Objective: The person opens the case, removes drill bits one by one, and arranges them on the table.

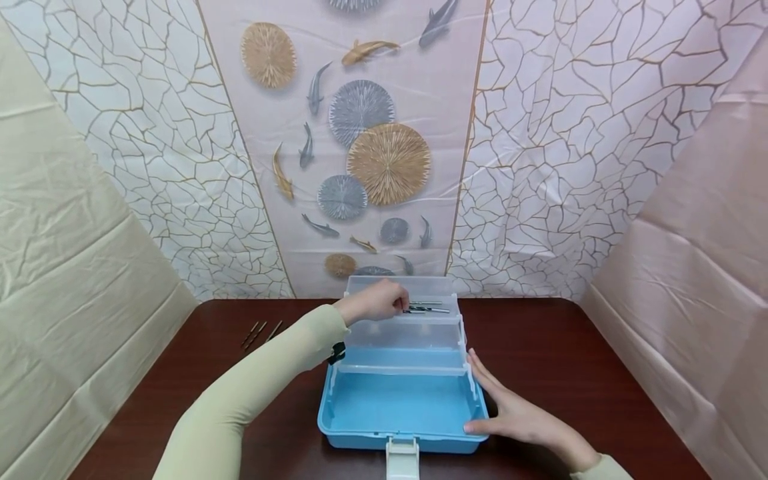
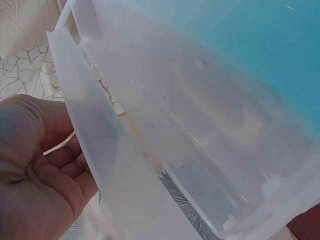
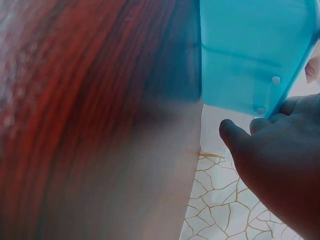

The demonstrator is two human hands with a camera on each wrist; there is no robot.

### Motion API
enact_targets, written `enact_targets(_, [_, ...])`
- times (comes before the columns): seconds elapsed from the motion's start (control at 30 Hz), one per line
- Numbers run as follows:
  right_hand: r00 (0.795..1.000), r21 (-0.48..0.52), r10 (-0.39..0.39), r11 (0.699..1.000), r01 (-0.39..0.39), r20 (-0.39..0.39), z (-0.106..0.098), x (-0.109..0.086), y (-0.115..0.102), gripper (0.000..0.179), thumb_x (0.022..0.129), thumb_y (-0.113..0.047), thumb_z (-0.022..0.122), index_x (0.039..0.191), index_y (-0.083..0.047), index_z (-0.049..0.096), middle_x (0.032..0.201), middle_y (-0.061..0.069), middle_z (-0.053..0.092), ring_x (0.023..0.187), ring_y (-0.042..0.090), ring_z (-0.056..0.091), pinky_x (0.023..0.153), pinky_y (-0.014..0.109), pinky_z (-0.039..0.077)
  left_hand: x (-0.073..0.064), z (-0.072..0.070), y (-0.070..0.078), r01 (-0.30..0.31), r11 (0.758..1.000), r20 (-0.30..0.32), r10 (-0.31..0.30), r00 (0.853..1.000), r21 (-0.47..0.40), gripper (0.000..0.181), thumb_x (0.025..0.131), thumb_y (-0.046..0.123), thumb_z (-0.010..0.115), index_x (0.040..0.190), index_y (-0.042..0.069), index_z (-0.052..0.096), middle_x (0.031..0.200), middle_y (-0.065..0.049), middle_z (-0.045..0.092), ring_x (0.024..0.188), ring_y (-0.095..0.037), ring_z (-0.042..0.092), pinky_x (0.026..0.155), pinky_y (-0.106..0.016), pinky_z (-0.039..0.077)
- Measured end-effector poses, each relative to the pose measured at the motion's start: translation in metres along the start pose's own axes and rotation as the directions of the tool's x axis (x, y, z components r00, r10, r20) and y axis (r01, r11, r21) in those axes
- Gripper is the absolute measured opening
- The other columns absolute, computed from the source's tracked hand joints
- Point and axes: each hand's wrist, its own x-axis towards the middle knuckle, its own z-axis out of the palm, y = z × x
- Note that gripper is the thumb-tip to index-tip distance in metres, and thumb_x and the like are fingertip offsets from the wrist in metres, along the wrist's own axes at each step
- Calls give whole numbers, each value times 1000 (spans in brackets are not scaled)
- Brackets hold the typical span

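Left hand [image 1: 378, 299], grip unclear, bends beside slender metal drill bits [image 1: 427, 309] in the translucent plastic top tray [image 1: 429, 319]; right hand [image 1: 519, 416], straight-fingered, likely steadies the blue plastic box [image 1: 354, 441] between the side edges of the table [image 1: 528, 360].

Soft, even brightness fills the head view, leaving pale sheen on the patterned backdrop [image 1: 528, 153]; the side drapes [image 1: 78, 287] look stretched near the edges. The left wrist view renders the translucent trays [image 2: 200, 110] hazy. In the right wrist view, the right hand [image 3: 285, 155] is shadowed, the worktop [image 3: 75, 115] blurred, with whitish glare at left.
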Motion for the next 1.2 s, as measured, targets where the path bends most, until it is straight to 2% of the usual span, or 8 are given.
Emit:
enact_targets(0.23, [1000,-5,-4,1000,4,-5,0,0,-3,104,78,-31,75,150,-18,1,153,-2,-11,137,28,-2,100,61,15,-2,0,2,-12,1000,7,13,1000,-1,20,89,-1,51,95,10,67,84,4,61,73,-8,55,68,-20,45])
enact_targets(0.47, [1000,13,1,1000,-1,8,0,0,-3,104,78,-30,75,150,-19,1,153,-1,-11,137,29,-3,101,62,14,1,-10,4,-34,999,-62,35,997,20,16,91,3,53,96,9,68,83,3,61,70,-9,54,68,-23,44])
enact_targets(0.57, [1000,22,2,1000,-3,10,0,0,-3,103,79,-29,75,150,-19,1,153,-1,-12,137,29,-4,101,63,12,3,-15,6,-42,999,-69,42,997,10,16,92,5,53,97,10,67,80,4,59,67,-11,52,65,-25,43])
enact_targets(0.77, [1000,32,9,999,-10,22,1,0,-1,103,80,-29,74,150,-20,-1,153,0,-13,137,29,-6,101,63,12,1,-17,3,-42,999,-86,42,995,5,16,92,6,53,98,9,68,85,3,61,72,-8,54,67,-23,45])
enact_targets(0.97, [1000,32,13,999,-13,18,1,-1,0,103,80,-29,74,150,-21,-1,153,0,-13,137,30,-6,100,64,11,-7,-28,-10,-10,1000,-154,5,988,-26,16,90,2,55,97,7,67,90,0,64,81,-11,58,73,-24,47])
enact_targets(1.1, [1000,17,9,1000,-10,15,1,-1,1,103,79,-30,74,150,-22,-1,152,-4,-14,137,29,-6,100,63,12,-19,-39,-23,41,998,-195,-49,980,-47,15,89,2,56,98,7,66,91,-1,63,83,-11,58,74,-24,47])
enact_targets(1.2, [1000,-30,0,1000,0,-1,0,-1,0,104,78,-32,75,150,-21,0,153,-4,-12,137,27,-3,103,55,18,-31,-49,-35,93,993,-220,-106,970,-72,15,89,2,56,98,6,66,90,-1,63,82,-12,58,73,-26,47])
